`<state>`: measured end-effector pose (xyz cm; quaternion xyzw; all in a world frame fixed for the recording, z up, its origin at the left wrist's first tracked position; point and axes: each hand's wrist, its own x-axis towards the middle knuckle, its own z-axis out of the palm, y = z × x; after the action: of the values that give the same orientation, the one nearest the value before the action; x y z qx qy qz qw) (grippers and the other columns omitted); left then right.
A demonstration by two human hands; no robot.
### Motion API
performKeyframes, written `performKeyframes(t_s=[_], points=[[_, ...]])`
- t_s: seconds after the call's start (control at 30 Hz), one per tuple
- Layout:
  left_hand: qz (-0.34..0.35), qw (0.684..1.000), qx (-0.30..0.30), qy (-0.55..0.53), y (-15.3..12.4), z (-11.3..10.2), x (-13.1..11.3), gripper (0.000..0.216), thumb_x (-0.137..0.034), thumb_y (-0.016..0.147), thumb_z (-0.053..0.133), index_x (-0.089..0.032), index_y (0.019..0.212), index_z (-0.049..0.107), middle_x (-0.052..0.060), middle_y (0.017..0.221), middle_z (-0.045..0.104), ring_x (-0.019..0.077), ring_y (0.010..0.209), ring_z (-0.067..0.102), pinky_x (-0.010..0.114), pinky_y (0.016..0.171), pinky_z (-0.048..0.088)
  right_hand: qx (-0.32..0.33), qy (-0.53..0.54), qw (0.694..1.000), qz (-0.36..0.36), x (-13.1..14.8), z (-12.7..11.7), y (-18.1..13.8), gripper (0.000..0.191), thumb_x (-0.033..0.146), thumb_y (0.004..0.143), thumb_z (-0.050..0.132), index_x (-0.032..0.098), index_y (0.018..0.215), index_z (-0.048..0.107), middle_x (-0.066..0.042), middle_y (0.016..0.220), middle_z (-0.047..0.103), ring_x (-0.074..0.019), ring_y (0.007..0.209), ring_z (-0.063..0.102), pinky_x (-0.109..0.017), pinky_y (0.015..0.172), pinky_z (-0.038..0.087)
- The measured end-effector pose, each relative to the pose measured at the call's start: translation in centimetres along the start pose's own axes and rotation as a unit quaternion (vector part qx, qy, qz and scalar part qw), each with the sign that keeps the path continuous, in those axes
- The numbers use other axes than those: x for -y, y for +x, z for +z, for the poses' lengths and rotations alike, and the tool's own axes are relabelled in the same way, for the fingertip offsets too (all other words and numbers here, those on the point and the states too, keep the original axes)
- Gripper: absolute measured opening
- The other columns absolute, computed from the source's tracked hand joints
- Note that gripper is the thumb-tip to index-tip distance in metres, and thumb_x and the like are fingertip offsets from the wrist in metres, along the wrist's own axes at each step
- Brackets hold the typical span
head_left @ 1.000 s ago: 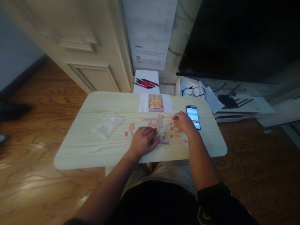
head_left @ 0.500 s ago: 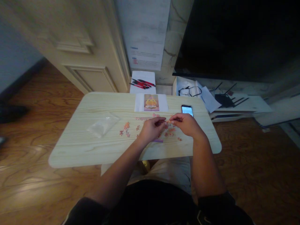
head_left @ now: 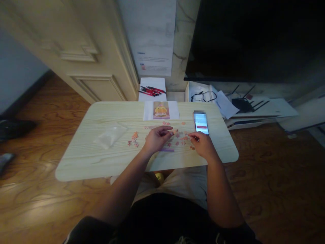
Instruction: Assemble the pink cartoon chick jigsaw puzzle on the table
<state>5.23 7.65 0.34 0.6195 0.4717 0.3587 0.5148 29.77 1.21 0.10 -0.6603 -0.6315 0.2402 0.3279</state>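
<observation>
Several small orange and pink jigsaw puzzle pieces (head_left: 183,138) lie loose on the pale wood-grain table (head_left: 83,149). My left hand (head_left: 156,139) is over the middle of them, thumb and forefinger closed on a puzzle piece (head_left: 174,131) at their tips. Apart from it, to the right, my right hand (head_left: 203,145) has its fingertips pinched together low over the pieces; whatever they hold is too small to make out. A purple strip (head_left: 167,150) lies just below the left hand, partly covered by it. Another small cluster of pieces (head_left: 133,138) sits left of that hand.
Behind the pieces lies a sheet with a printed yellow figure (head_left: 160,110). A lit phone (head_left: 201,122) is beyond my right hand; a clear plastic bag (head_left: 110,135) rests at left. Red and black pens (head_left: 151,91) and a black router (head_left: 242,107) are past the table.
My hands, fingertips together before, have come apart; the right has moved right and slightly down, uncovering more of the phone. The view has shifted slightly.
</observation>
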Motion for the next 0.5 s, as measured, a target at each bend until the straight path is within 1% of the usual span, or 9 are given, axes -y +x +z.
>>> performKeyframes(t_s=[0.07,0.13,0.23,0.33,0.4,0.5], points=[[0.002,1.000,-0.013,0.009,-0.7,-0.5,0.4,0.043,-0.048,0.084,0.076,-0.017,0.113,0.076,0.007,0.094,0.080,0.0164,0.076,0.072,0.026,0.068,0.055,0.005,-0.019,1.000,-0.006,0.1,0.3,-0.3,0.021,0.015,0.090,0.064,0.020,0.104,0.078,-0.007,0.098,0.075,-0.0187,0.083,0.068,-0.032,0.080,0.054],[0.002,1.000,-0.015,0.020,-1.4,-0.8,0.8,0.043,-0.048,0.084,0.076,-0.017,0.113,0.076,0.007,0.095,0.080,0.0170,0.078,0.073,0.026,0.069,0.056,0.011,-0.023,1.000,-0.018,0.4,0.6,-0.5,0.020,0.014,0.090,0.065,0.021,0.103,0.079,-0.006,0.097,0.074,-0.0181,0.082,0.068,-0.031,0.079,0.053],[-0.004,1.000,-0.005,0.030,-2.3,-1.4,1.6,0.045,-0.048,0.084,0.075,-0.017,0.118,0.075,0.007,0.095,0.080,0.0183,0.082,0.074,0.028,0.072,0.059,0.025,-0.017,0.999,-0.040,1.3,1.2,-0.5,0.018,0.014,0.089,0.067,0.021,0.102,0.079,-0.006,0.099,0.075,-0.0172,0.084,0.067,-0.030,0.080,0.053],[0.007,0.999,-0.010,0.050,-2.9,-2.2,2.0,0.043,-0.046,0.085,0.075,-0.019,0.117,0.075,0.006,0.097,0.080,0.0189,0.087,0.075,0.029,0.077,0.061,0.042,-0.014,0.998,-0.052,1.8,1.6,-0.6,0.018,0.014,0.089,0.067,0.021,0.102,0.079,-0.006,0.100,0.074,-0.0171,0.086,0.067,-0.030,0.082,0.053],[0.019,0.997,-0.019,0.070,-3.2,-2.7,2.1,0.039,-0.046,0.085,0.075,-0.020,0.115,0.076,0.005,0.100,0.080,0.0184,0.086,0.075,0.029,0.077,0.061,0.041,-0.019,0.998,-0.052,1.7,1.5,-0.8,0.020,0.013,0.089,0.066,0.021,0.103,0.078,-0.006,0.101,0.073,-0.0174,0.087,0.067,-0.031,0.083,0.053],[0.031,0.996,-0.025,0.084,-3.5,-3.2,2.0,0.035,-0.045,0.086,0.074,-0.021,0.112,0.077,0.005,0.101,0.080,0.0173,0.083,0.074,0.029,0.077,0.062,0.026,-0.037,0.998,-0.038,1.2,0.7,-1.1,0.026,0.011,0.088,0.063,0.021,0.106,0.078,-0.005,0.101,0.073,-0.0177,0.086,0.068,-0.032,0.083,0.054]])
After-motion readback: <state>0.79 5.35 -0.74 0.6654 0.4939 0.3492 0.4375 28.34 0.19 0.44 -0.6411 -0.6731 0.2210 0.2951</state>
